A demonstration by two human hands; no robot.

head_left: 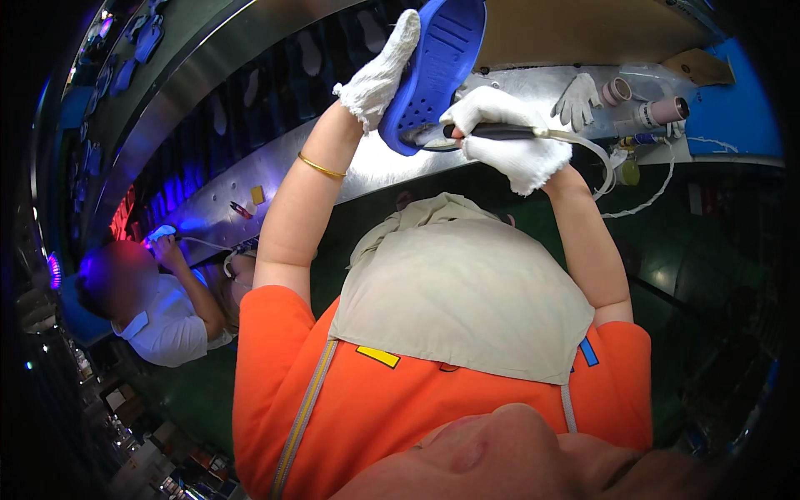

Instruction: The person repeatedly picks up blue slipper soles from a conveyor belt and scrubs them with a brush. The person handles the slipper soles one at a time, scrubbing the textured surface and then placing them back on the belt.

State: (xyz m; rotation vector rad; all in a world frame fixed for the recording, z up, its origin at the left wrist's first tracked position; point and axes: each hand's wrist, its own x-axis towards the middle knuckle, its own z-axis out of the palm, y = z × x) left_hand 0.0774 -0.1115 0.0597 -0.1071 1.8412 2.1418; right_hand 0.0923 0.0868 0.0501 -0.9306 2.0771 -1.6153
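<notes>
A blue clog (pixel 446 54) is tilted up over the bright worktop, its holed toe part toward me. My left hand (pixel 386 77), in a white knit glove, grips the clog's left side. My right hand (pixel 507 137), gloved the same way, is closed around a black-handled tool (pixel 504 131) with a pale hose trailing off its right end. The tool's working end lies at the toe part of the clog; I cannot make out its exact form. A whitish patch shows there, partly covered by my right glove.
A spare white glove (pixel 577 102) and pinkish cylinders (pixel 664 111) lie on the metal worktop to the right. A conveyor behind carries rows of shoe parts (pixel 310 54). To the left, a person in a white shirt (pixel 171 321) works at the same bench, near a yellow block (pixel 257 196).
</notes>
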